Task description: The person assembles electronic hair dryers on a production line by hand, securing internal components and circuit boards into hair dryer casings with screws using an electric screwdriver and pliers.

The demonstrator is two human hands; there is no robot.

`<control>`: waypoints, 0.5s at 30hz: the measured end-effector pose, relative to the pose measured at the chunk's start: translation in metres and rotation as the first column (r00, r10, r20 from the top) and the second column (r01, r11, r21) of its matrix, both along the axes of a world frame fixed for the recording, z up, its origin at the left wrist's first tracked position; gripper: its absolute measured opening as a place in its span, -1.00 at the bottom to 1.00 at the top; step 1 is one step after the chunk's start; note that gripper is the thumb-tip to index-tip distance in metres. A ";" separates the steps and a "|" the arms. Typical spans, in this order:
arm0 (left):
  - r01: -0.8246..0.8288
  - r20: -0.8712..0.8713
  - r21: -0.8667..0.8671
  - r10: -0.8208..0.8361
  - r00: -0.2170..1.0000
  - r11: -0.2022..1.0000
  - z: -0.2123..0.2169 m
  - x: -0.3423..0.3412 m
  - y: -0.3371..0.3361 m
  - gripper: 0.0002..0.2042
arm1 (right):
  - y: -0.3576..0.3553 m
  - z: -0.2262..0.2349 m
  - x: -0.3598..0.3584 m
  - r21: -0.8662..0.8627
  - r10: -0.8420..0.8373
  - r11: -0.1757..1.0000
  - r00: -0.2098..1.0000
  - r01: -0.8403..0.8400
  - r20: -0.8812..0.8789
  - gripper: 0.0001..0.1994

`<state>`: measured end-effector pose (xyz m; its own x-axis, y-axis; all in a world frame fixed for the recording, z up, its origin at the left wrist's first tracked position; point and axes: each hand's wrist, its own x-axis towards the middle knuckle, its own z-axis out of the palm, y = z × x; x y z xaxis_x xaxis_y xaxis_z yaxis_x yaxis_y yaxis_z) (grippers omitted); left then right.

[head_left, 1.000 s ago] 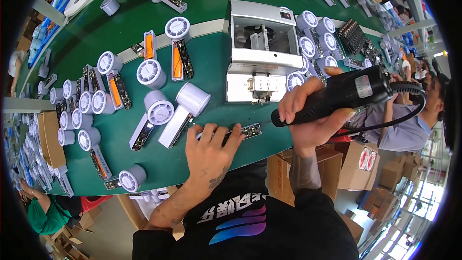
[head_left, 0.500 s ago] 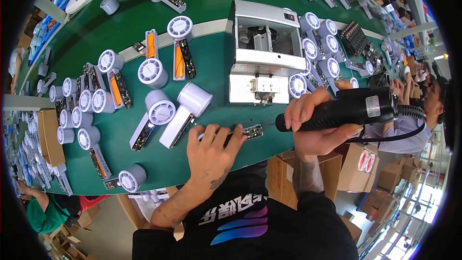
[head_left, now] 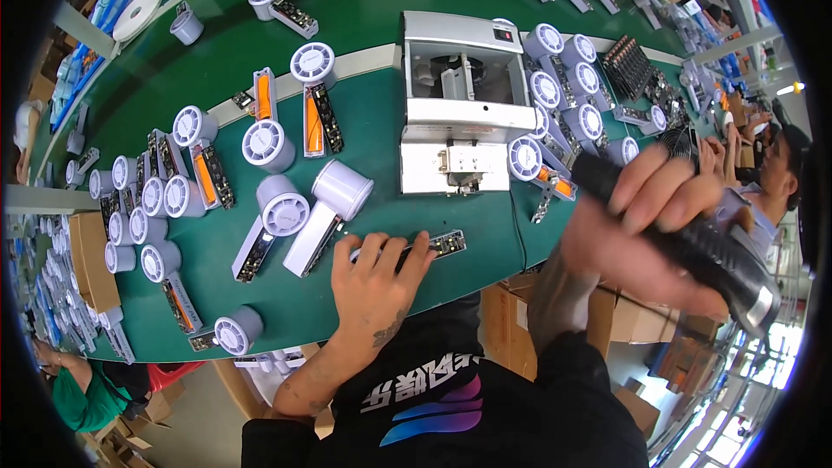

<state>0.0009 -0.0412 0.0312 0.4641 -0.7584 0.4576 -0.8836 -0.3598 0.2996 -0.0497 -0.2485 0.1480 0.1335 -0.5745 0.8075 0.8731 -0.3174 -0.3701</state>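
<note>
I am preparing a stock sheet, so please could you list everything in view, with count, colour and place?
Table: one, green, centre
Small fans: many, pale violet, across the table
Machine: one, silver, centre
Part with circuit board: one, grey and dark, under the left hand
Handheld tool: one, black, in the right hand, blurred
Cable: one, black, below the machine's right side
Reel: one, white, upper left
Cardboard boxes: several, brown, left and beneath
Other people: several, green and pale clothes among them, both sides
Shirt: one, black with print, bottom
Hands: two, bare, left on the part, right around the tool
</note>
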 end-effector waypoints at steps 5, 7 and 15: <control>0.061 0.077 -0.011 -0.060 0.995 0.998 -0.008 0.005 0.004 -0.77 | -0.029 -0.009 0.055 -0.023 -0.275 0.951 0.809 0.308 -0.520 -0.09; 0.099 0.085 -0.012 -0.098 0.992 0.995 -0.008 0.012 0.004 -0.77 | -0.041 -0.010 0.033 0.021 0.076 0.997 0.990 -0.074 -0.120 -0.07; 0.097 0.051 -0.028 -0.095 0.994 0.995 -0.004 0.017 0.009 -0.76 | 0.018 -0.019 0.039 0.071 0.013 0.997 0.850 0.028 -0.527 -0.04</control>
<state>0.0177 -0.0326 0.0275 0.3662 -0.7837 0.5017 -0.9275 -0.2640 0.2646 -0.0106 -0.2308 0.1291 0.5221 -0.6317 0.5731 0.5382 -0.2773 -0.7959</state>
